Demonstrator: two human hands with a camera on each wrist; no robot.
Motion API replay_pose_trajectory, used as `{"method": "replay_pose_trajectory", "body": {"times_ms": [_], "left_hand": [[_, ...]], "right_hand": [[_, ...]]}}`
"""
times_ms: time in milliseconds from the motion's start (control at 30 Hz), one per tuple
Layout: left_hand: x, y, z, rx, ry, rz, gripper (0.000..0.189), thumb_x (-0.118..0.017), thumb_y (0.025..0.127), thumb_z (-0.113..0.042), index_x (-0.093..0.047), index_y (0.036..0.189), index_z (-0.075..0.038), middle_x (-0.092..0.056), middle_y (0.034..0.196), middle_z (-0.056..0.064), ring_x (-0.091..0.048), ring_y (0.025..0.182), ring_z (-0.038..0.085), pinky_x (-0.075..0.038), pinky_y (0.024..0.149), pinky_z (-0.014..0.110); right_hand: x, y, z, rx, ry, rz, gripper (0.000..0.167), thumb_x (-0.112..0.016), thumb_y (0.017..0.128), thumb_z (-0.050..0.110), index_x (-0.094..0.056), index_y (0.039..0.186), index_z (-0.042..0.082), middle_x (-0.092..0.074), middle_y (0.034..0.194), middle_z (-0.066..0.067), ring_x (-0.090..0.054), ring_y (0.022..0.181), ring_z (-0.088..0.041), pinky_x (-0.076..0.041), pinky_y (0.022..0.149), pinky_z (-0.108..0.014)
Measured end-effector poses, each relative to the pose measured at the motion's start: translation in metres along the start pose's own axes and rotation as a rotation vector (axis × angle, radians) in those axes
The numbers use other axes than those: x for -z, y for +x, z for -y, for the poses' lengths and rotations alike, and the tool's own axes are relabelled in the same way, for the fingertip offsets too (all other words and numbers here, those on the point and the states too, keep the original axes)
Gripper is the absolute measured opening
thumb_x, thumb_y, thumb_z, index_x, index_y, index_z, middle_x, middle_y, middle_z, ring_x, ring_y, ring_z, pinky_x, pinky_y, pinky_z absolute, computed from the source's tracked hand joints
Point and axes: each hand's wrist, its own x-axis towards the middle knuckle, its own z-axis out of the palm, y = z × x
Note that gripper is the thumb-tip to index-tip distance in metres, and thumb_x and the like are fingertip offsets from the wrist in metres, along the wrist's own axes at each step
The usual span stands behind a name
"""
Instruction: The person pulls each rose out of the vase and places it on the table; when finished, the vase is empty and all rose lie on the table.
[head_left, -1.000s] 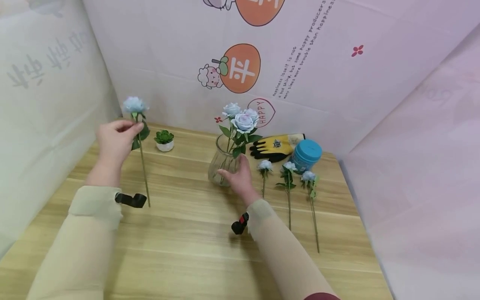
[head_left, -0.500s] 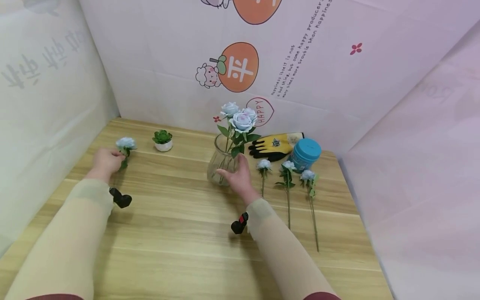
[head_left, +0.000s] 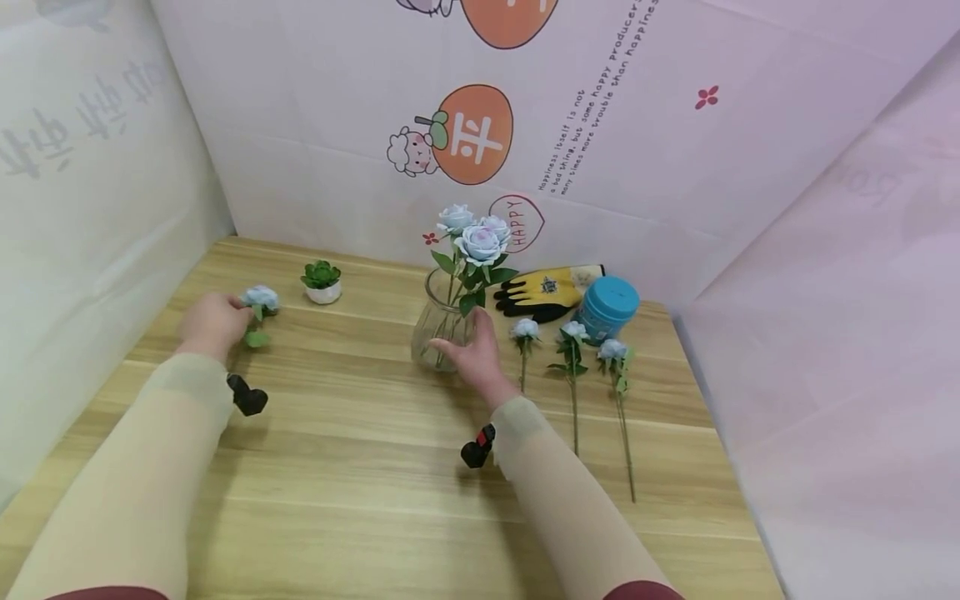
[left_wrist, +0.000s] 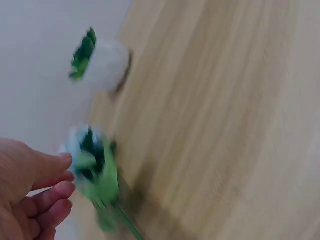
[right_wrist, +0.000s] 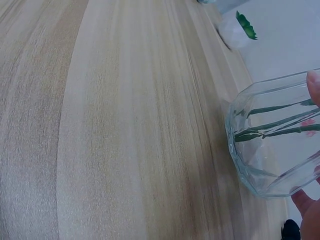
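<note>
A pale blue artificial rose [head_left: 260,297] lies on the table at the left. My left hand [head_left: 213,323] is right beside its bloom, fingertips at the petals. In the left wrist view the thumb and loosely curled fingers [left_wrist: 57,192] stand a little apart, with the rose's bloom and green leaves [left_wrist: 102,185] just past them. My right hand [head_left: 477,354] holds the side of a clear glass vase [head_left: 433,333], thumb and fingers spread round it. Several blue roses [head_left: 480,242] stand in the vase; their green stems [right_wrist: 275,125] show through the glass in the right wrist view.
Three more blue roses, one a middle rose [head_left: 574,367], lie in a row right of the vase. Behind them are yellow-and-black work gloves [head_left: 547,287] and a blue-lidded tub [head_left: 609,304]. A small potted succulent [head_left: 322,282] stands at the back left, before the printed wall cloth [head_left: 322,125].
My left hand has lowered the rose from upright in the air onto the table and has let go of its stem. The right hand stays on the vase.
</note>
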Motion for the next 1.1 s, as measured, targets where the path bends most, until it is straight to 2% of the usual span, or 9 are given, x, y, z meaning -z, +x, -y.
{"method": "replay_pose_trajectory", "body": {"times_ms": [133, 333, 433, 600, 700, 800, 933, 1033, 1100], "left_hand": [[0.004, 0.001, -0.033, -0.014, -0.016, -0.065, 0.042, -0.047, 0.103, -0.032, -0.057, 0.124, 0.003, -0.057, 0.124, 0.028, -0.051, 0.110, 0.048, -0.039, 0.091, 0.060], [0.000, -0.002, -0.103, -0.174, -0.159, -0.132, 0.031, -0.056, 0.101, -0.027, -0.066, 0.117, -0.002, -0.064, 0.118, 0.020, -0.054, 0.111, 0.040, -0.023, 0.107, 0.058], [-0.007, -0.006, -0.141, -0.266, -0.247, -0.104, 0.028, -0.060, 0.100, -0.028, -0.069, 0.114, -0.005, -0.066, 0.116, 0.016, -0.056, 0.108, 0.035, -0.027, 0.108, 0.053], [-0.028, -0.016, -0.199, -0.435, -0.380, 0.010, 0.021, -0.066, 0.097, -0.021, -0.071, 0.112, -0.006, -0.067, 0.111, 0.010, -0.060, 0.101, 0.026, -0.051, 0.087, 0.043], [-0.047, -0.024, -0.227, -0.531, -0.432, 0.084, 0.019, -0.066, 0.095, -0.011, -0.072, 0.112, -0.004, -0.068, 0.112, 0.011, -0.061, 0.103, 0.026, -0.052, 0.087, 0.039], [-0.066, -0.033, -0.247, -0.585, -0.394, 0.108, 0.021, -0.064, 0.092, -0.005, -0.073, 0.112, -0.004, -0.068, 0.113, 0.011, -0.062, 0.103, 0.026, -0.051, 0.089, 0.039], [-0.085, -0.041, -0.260, -0.600, -0.297, 0.059, 0.020, -0.068, 0.091, -0.011, -0.075, 0.109, -0.008, -0.066, 0.107, 0.006, -0.061, 0.100, 0.023, -0.037, 0.103, 0.042], [-0.091, -0.045, -0.261, -0.581, -0.347, 0.034, 0.016, -0.069, 0.093, -0.014, -0.074, 0.107, -0.008, -0.065, 0.104, 0.004, -0.061, 0.099, 0.021, -0.037, 0.104, 0.040], [-0.090, -0.047, -0.261, -0.569, -0.431, 0.027, 0.015, -0.069, 0.094, -0.012, -0.073, 0.107, -0.006, -0.067, 0.104, 0.004, -0.063, 0.098, 0.020, -0.047, 0.096, 0.035]], "right_hand": [[0.000, 0.000, 0.001, 0.005, -0.006, -0.003, 0.096, -0.085, 0.080, 0.027, -0.027, 0.153, 0.008, -0.030, 0.155, -0.015, -0.030, 0.142, -0.029, -0.029, 0.113, -0.041], [0.001, -0.001, 0.003, -0.022, -0.017, 0.001, 0.099, -0.085, 0.080, 0.030, -0.024, 0.154, 0.008, -0.030, 0.155, -0.015, -0.030, 0.142, -0.029, -0.029, 0.114, -0.040], [0.002, -0.001, 0.002, -0.028, -0.009, 0.006, 0.102, -0.084, 0.080, 0.031, -0.021, 0.156, 0.007, -0.028, 0.156, -0.015, -0.028, 0.142, -0.028, -0.029, 0.114, -0.041], [0.002, -0.001, 0.000, -0.020, 0.009, 0.011, 0.101, -0.083, 0.082, 0.030, -0.018, 0.156, 0.007, -0.026, 0.157, -0.015, -0.027, 0.143, -0.028, -0.031, 0.113, -0.043], [0.002, 0.000, 0.000, -0.006, 0.005, 0.002, 0.100, -0.084, 0.082, 0.027, -0.020, 0.156, 0.005, -0.027, 0.156, -0.016, -0.027, 0.143, -0.029, -0.031, 0.113, -0.043], [0.002, 0.001, 0.000, -0.010, -0.012, 0.001, 0.099, -0.083, 0.082, 0.028, -0.020, 0.156, 0.005, -0.027, 0.156, -0.016, -0.028, 0.143, -0.028, -0.031, 0.113, -0.042], [0.002, 0.001, -0.001, 0.016, -0.023, 0.001, 0.096, -0.083, 0.082, 0.027, -0.024, 0.155, 0.009, -0.030, 0.155, -0.013, -0.030, 0.142, -0.026, -0.031, 0.113, -0.041], [0.001, 0.002, -0.001, 0.053, -0.018, -0.011, 0.092, -0.084, 0.082, 0.025, -0.029, 0.154, 0.011, -0.033, 0.153, -0.012, -0.032, 0.140, -0.025, -0.031, 0.113, -0.040], [0.001, 0.000, 0.000, 0.046, -0.017, -0.012, 0.093, -0.084, 0.082, 0.026, -0.027, 0.154, 0.010, -0.032, 0.154, -0.012, -0.031, 0.141, -0.025, -0.031, 0.113, -0.041]]}}
